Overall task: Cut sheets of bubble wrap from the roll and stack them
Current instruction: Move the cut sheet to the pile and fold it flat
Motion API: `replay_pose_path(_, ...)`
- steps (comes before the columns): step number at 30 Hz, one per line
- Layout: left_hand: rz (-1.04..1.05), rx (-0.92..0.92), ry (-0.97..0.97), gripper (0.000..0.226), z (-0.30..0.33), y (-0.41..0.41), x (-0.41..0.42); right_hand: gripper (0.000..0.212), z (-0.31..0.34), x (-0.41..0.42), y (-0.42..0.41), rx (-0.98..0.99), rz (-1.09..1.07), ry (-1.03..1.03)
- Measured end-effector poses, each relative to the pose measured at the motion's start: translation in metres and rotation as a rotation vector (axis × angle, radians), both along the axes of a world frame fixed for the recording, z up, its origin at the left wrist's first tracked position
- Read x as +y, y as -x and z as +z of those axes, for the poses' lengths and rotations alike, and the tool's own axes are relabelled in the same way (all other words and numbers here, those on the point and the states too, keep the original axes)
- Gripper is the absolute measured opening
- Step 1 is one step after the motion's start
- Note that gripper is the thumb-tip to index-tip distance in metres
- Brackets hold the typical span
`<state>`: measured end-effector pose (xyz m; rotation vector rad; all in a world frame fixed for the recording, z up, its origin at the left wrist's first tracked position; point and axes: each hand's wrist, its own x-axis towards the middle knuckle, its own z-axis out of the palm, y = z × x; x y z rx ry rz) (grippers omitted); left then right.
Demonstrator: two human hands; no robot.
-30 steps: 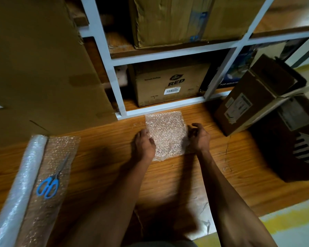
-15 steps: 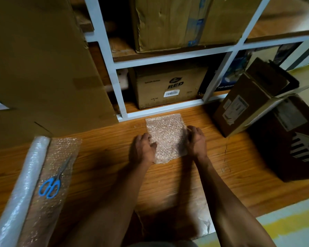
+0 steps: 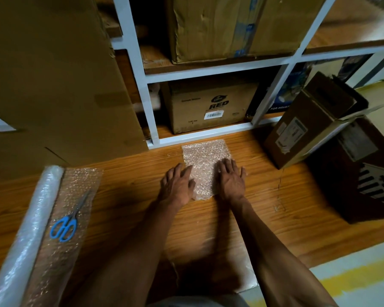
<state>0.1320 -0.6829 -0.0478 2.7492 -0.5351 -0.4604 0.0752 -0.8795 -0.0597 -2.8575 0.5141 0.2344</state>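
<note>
On a wood-grain floor before a white-framed storage shelf point(image 3: 150, 111), a person presses a small stack of cut, clear bubble-wrap sheets point(image 3: 205, 158) flat with both hands. The left hand point(image 3: 176, 185) lies on the stack's left edge and the right hand point(image 3: 231, 178) on its right side, both with fingers straight and spread, palms down, gripping nothing. The stack sits directly ahead of the person, its long axis running away from them toward the shelf, its far edge just short of the frame.

The long, partly unrolled roll of clear bubble wrap point(image 3: 31, 229) lies well apart to the person's left, its axis running roughly away from the person and leaning right at the far end, with a loose flap spread beside it. Blue-handled scissors point(image 3: 65, 224) rest on that flap, blades pointing away. The left hand is clearly the nearer of the two to both roll and scissors, so the next cut would likely begin with a leftward reach.

A brown cardboard carton point(image 3: 211, 107) in the lower shelf bay reads "RED" above a white barcode sticker; smaller print on it is illegible. Beside it, dark packaging point(image 3: 282, 100) shows the partial words "FOR INDUST". A tilted brown box point(image 3: 308, 127) at right carries a label too small to read.
</note>
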Motion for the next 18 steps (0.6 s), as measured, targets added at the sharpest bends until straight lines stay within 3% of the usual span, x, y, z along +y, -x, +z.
replay_pose_path(5, 0.036, -0.071, 0.047, 0.043, 0.004, 0.006, 0.031, 0.054, 0.012, 0.048, 0.012, -0.146, 0.08, -0.01)
replay_pose_path(8, 0.083, -0.123, 0.11, 0.035, 0.003, 0.011, 0.058, 0.035, 0.014, 0.083, 0.021, -0.261, 0.099, 0.022)
replay_pose_path(18, 0.159, -0.228, 0.184, 0.026, 0.004, 0.031, 0.184, 0.031, 0.023, 0.204, 0.043, -0.191, 0.159, 0.025)
